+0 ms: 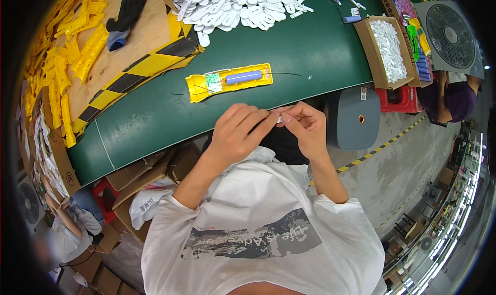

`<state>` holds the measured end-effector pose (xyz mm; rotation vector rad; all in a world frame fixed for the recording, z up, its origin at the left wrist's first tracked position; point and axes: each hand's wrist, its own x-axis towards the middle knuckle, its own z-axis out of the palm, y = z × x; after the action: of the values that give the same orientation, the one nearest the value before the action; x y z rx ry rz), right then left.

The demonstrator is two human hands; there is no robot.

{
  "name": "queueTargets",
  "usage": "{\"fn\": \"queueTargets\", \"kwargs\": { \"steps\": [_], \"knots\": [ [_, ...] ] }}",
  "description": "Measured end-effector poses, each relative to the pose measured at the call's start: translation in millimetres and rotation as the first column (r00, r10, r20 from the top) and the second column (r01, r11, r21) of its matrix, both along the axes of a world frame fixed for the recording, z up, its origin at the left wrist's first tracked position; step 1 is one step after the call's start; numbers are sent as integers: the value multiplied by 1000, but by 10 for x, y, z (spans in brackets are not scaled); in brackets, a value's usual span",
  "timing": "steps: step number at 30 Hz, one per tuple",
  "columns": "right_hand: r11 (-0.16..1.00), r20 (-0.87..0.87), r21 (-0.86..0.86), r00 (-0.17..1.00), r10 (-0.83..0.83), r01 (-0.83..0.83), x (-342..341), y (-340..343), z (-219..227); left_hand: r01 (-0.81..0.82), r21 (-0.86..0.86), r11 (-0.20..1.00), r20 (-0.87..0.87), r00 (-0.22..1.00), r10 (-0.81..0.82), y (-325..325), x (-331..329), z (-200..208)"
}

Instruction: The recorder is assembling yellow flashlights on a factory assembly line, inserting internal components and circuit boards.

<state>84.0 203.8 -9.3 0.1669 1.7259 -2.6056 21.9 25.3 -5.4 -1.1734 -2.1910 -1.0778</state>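
Close to my body, just off the table's near edge, my left hand [240, 131] and my right hand [308, 128] meet with fingertips pinched together. Between them shows a small white piece [279, 119], mostly covered by the fingers, so its exact kind is hidden. Beyond the hands, a yellow plastic half-shell [197, 81] lies open side up on the green table. Inside it sit a purple cylindrical battery cell [244, 77] and a small green circuit board [212, 82]. A thin dark wire sticks out at each end of the shell.
A heap of white plastic parts [243, 5] covers the table's far side. At left, a wooden board [150, 31] with striped edging carries yellow shells [90, 49] and a black glove [127, 13]. Right: a cardboard box [380, 78] of small white pieces, a fan [448, 35], a grey bin [354, 119], people.
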Motion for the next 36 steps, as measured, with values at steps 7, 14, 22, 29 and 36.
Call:
{"fn": "queueTargets", "kwargs": {
  "steps": [7,14,22,29,36],
  "knots": [
    [986,-64,152,996,-63,72,-35,115,24,-15,268,963,431,896,-107,133,108,-44],
    [966,-278,221,941,193,-132,-338,201,12,-180,379,908,746,640,-185,85,204,-126],
    [446,-457,833,861,224,326,-697,303,182,-394,188,900,218,910,353,-392,-36,-6],
    [222,-503,863,735,454,453,-788,221,135,-260,-114,959,348,894,283,-627,-455,90],
    [78,-475,842,666,575,534,-839,223,157,-217,-8,976,565,804,184,-600,-508,12]
  ]
}}
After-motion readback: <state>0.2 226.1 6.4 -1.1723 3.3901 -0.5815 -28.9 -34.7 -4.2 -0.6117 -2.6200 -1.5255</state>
